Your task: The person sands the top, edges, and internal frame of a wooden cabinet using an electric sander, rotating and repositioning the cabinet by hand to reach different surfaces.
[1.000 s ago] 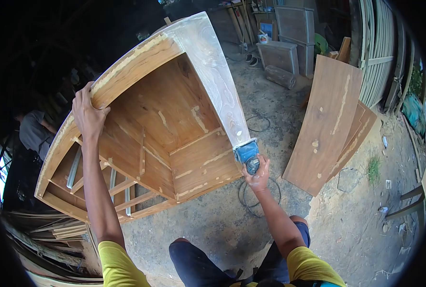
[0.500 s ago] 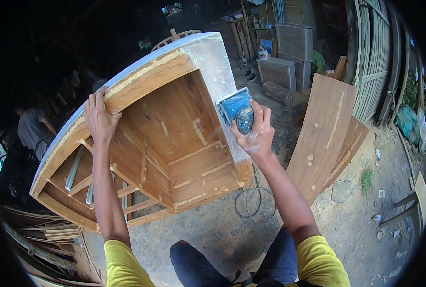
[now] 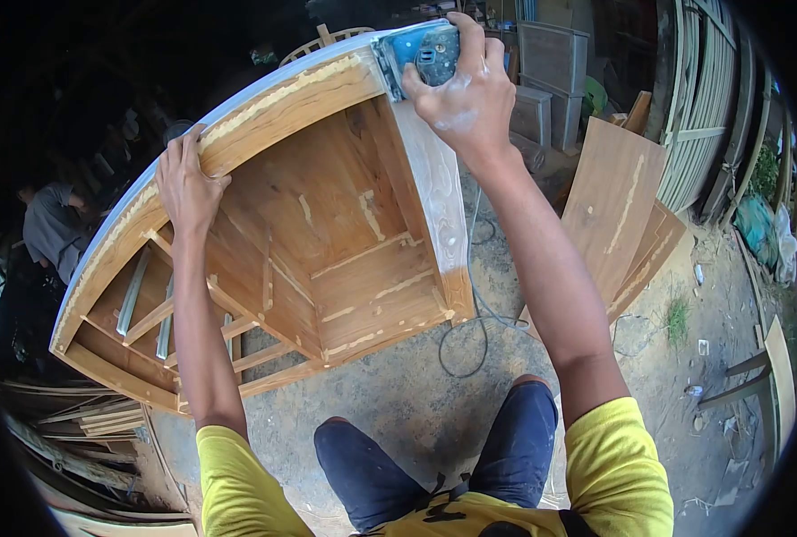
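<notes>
A wooden cabinet (image 3: 291, 224) with open compartments and pale filler streaks fills the middle of the head view, tilted before me. My left hand (image 3: 190, 183) grips its curved front edge, fingers over the top and thumb on the inner side. Wrapped around a blue electric sander (image 3: 421, 54), my right hand (image 3: 470, 98) holds it at the far top corner of the cabinet's right side panel (image 3: 430, 170). That panel is whitish with dust, and white dust covers the back of my right hand. The sander's underside is hidden.
A cable (image 3: 463, 358) loops on the concrete floor beside the cabinet. Loose wooden panels (image 3: 600, 215) lean at the right. Wood strips (image 3: 103, 425) are stacked at lower left. Another person (image 3: 54, 228) is in the dark background on the left.
My right hand has slid the sander up and away along the side panel to its far corner. My left hand keeps its hold on the cabinet edge. The view has shifted slightly.
</notes>
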A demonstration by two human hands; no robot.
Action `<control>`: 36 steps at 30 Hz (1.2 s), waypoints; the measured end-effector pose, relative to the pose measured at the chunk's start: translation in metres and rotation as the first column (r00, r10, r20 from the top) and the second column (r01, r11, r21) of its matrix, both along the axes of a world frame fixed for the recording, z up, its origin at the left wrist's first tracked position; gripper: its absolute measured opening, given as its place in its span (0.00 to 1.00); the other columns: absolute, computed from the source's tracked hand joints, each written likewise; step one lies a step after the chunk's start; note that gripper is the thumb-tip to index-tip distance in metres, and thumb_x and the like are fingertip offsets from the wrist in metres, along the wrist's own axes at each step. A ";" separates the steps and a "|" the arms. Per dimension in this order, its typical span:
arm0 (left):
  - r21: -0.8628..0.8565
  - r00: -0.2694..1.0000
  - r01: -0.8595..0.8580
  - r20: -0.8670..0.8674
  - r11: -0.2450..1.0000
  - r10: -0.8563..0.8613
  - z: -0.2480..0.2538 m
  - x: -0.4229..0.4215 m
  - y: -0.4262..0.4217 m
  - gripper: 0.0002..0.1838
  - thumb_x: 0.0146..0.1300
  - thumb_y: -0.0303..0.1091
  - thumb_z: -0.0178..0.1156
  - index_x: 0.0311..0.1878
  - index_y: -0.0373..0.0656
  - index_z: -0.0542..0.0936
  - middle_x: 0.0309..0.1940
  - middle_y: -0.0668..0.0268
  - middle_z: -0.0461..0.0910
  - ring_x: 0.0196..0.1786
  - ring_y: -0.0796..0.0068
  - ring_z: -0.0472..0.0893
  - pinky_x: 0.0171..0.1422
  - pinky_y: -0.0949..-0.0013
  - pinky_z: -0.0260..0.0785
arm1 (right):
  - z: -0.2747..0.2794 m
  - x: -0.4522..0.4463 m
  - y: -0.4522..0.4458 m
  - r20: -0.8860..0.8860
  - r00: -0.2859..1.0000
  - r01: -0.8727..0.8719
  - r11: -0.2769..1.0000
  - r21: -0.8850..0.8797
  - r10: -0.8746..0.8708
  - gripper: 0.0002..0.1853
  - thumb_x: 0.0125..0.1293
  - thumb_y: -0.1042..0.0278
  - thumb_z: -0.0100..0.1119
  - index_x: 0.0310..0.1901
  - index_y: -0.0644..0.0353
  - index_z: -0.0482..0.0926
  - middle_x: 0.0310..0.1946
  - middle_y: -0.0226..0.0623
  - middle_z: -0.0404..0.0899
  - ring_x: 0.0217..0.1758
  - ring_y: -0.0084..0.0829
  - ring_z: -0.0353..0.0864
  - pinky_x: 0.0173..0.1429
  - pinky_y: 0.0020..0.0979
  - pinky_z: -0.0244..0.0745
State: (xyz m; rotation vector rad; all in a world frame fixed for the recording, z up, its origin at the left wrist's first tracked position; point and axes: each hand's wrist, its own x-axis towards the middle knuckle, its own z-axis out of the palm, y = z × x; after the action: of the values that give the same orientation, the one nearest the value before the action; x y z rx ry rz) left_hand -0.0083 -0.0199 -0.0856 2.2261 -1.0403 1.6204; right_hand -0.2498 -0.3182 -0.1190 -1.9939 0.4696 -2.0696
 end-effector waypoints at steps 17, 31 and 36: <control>0.057 0.997 0.028 0.073 0.998 -0.032 0.003 0.028 0.007 0.45 0.50 0.34 0.85 0.75 0.55 0.80 0.66 0.61 0.84 0.67 0.51 0.82 0.75 0.49 0.74 | -0.398 0.006 0.053 0.055 0.996 0.031 0.882 0.470 -0.064 0.46 0.58 0.65 0.86 0.74 0.65 0.69 0.58 0.58 0.80 0.59 0.55 0.86 0.67 0.46 0.80; 0.085 0.995 -0.054 0.083 0.995 0.047 0.003 0.007 -0.004 0.51 0.42 0.28 0.87 0.74 0.48 0.76 0.59 0.53 0.82 0.62 0.42 0.80 0.70 0.45 0.73 | -0.531 0.023 0.084 0.350 0.919 -0.344 0.064 0.937 -0.183 0.45 0.69 0.61 0.81 0.79 0.61 0.61 0.57 0.53 0.84 0.58 0.45 0.86 0.67 0.43 0.79; 0.065 0.997 -0.018 0.074 0.998 0.013 0.002 0.007 -0.005 0.50 0.41 0.28 0.88 0.72 0.47 0.77 0.59 0.53 0.82 0.63 0.43 0.80 0.71 0.45 0.72 | -0.447 0.014 0.086 0.395 0.919 -0.362 0.432 0.826 0.014 0.48 0.66 0.67 0.82 0.80 0.62 0.59 0.60 0.53 0.77 0.60 0.41 0.82 0.63 0.43 0.81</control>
State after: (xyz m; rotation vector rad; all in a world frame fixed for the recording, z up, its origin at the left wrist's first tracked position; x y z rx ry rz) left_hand -0.0016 -0.0247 -0.0833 2.2357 -1.1129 1.7111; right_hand -0.2355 -0.2323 -0.5661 -0.9560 0.9546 -1.4233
